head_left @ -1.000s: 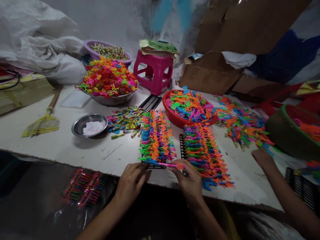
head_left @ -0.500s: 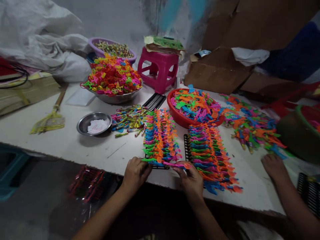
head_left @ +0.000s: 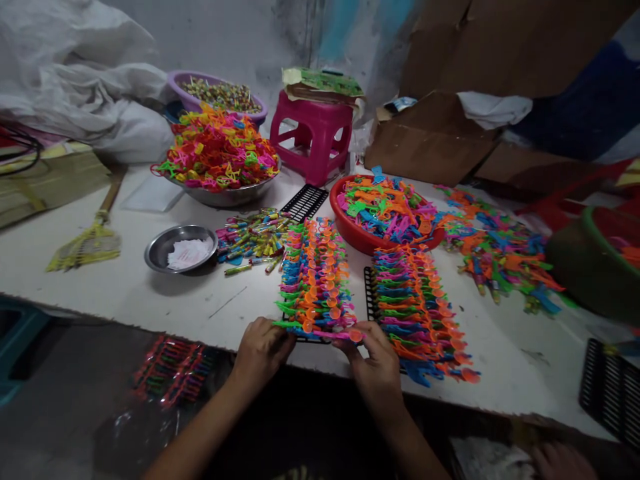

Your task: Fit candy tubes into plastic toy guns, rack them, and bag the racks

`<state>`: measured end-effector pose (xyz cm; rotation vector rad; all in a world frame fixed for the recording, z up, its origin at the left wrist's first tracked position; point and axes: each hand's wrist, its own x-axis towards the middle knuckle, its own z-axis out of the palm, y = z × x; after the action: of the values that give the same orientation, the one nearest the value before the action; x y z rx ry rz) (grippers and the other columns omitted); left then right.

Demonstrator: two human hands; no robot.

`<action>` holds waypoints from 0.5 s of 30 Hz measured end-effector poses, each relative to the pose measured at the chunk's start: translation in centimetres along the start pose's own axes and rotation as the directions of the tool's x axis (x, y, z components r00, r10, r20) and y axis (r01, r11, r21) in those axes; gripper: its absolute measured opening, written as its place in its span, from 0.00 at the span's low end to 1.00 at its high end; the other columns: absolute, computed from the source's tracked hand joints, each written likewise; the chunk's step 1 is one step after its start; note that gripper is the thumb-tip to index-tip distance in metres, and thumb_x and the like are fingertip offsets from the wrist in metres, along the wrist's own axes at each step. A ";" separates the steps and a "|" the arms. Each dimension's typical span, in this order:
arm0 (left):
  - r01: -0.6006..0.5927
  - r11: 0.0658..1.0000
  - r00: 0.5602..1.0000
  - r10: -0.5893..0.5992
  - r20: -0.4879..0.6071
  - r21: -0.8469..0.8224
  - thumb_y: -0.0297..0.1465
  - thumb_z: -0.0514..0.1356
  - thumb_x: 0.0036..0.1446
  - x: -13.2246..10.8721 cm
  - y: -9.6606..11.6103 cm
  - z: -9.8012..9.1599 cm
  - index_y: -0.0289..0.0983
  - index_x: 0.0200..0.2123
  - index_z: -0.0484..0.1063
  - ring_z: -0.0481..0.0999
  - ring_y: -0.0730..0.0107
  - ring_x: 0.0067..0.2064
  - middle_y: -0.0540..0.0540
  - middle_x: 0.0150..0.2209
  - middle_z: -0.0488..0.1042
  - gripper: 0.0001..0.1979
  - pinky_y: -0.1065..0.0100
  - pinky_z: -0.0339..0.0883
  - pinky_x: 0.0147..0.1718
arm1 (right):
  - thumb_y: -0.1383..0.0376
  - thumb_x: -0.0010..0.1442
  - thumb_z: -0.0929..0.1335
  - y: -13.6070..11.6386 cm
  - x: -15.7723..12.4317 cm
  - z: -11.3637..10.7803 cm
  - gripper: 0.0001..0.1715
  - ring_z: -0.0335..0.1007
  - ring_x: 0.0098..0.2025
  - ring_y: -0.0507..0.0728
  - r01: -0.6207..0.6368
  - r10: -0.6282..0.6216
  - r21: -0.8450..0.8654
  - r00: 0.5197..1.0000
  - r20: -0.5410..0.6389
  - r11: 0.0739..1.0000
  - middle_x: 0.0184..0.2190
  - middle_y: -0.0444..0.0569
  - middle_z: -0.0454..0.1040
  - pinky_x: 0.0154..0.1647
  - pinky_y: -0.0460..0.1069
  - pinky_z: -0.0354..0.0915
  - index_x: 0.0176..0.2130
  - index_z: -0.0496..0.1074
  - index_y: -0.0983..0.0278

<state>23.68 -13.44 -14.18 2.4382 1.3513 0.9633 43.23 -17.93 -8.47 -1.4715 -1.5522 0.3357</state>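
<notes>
Loaded rack [head_left: 315,341] is sitting lower centre on tabletop [head_left: 500,353], second rack [head_left: 369,293] right of it; basin [head_left: 345,231] is resting behind both; bowl [head_left: 158,251] is lying centre-left; stool [head_left: 318,141] is standing upper centre.

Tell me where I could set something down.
Bare white tabletop lies between the yellow tool and metal dish, and between the right batch of plastic pieces and the far-right black rack. The left batch crowds the space from left hand and right hand to the red basin.
</notes>
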 end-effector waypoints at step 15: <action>0.009 0.999 0.999 -0.011 -0.045 -0.033 0.32 0.57 0.54 -0.3 0.1 0.1 0.38 0.30 0.72 0.68 0.66 0.34 0.45 0.29 0.72 0.06 0.64 0.62 0.33 | 0.56 0.51 0.68 1.4 -2.5 1.0 0.14 0.70 0.25 0.54 -0.251 0.244 -0.127 0.967 -0.068 0.960 0.26 0.46 0.73 0.28 0.46 0.66 0.35 0.70 0.64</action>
<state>23.69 -13.73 -14.40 2.3975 1.3503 1.0363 42.95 -19.44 -11.15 -1.7731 -1.3732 0.3398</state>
